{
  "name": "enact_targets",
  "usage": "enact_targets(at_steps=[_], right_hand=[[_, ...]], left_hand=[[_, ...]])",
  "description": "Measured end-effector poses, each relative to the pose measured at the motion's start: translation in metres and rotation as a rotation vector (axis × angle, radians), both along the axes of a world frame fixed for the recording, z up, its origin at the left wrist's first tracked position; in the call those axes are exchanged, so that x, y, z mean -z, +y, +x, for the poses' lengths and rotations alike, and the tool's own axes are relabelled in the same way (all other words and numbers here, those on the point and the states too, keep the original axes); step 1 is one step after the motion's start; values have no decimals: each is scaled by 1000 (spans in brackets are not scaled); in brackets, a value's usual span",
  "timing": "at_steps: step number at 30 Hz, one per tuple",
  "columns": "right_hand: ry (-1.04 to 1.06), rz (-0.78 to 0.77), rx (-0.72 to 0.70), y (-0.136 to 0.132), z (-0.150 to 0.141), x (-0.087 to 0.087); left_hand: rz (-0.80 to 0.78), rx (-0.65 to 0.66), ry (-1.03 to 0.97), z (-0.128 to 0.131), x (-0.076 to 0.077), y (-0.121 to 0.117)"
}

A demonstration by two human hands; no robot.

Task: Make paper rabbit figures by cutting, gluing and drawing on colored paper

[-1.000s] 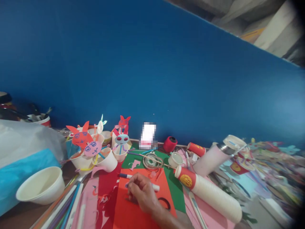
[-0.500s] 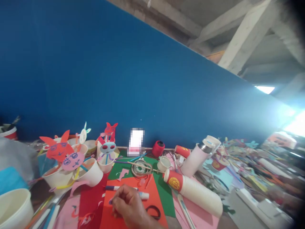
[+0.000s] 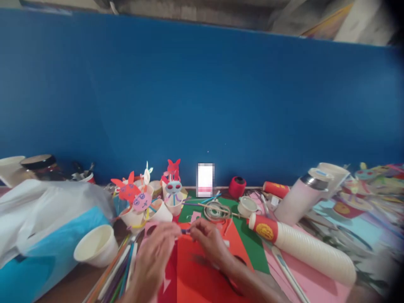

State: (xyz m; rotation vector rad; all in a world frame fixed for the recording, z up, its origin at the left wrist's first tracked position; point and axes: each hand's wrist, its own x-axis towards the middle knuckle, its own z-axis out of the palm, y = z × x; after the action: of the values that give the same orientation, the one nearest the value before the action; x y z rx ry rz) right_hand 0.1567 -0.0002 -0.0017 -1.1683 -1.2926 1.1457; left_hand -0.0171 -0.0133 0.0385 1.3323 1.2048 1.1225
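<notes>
R hand [image 3: 206, 237] pinches pen [image 3: 185, 231] over orange sheet's [image 3: 198, 280] far L corner. L hand [image 3: 158, 248] at pen's other end, blurred, can't tell grip. Cup stack [image 3: 311, 248] R of sheet.

Your left hand [image 3: 159, 244] and right hand [image 3: 208, 240] meet above an orange-red sheet [image 3: 205, 277], fingertips pinching a slim dark-blue pen [image 3: 185, 231] between them. A green sheet [image 3: 255, 254] shows beneath the orange-red one. To your right, a stack of paper cups [image 3: 312, 250] lies on its side near a pink flask [image 3: 293, 204]. To your left stand a white bowl [image 3: 97, 248] and cups bearing a red paper face [image 3: 128, 190] and a pink paper face [image 3: 141, 202].
</notes>
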Motion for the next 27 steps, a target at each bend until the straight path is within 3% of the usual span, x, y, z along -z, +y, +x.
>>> enact_targets(at_steps=[4,8,16,21,27], right_hand=[[-64,9,-10,-1,1,2],[-82,-29,-30,-9,-4,5],[-168,27,-63,-12,-7,6],[-41,-80,-71,-9,-5,6],[-116,19,-22,-4,-4,5]], left_hand=[[-58,45,-13,15,16,25],[-161,189,-36,20,24,22],[-49,179,125,16,31,26],[-257,155,-41,13,38,31],[-391,155,-189,15,41,33]])
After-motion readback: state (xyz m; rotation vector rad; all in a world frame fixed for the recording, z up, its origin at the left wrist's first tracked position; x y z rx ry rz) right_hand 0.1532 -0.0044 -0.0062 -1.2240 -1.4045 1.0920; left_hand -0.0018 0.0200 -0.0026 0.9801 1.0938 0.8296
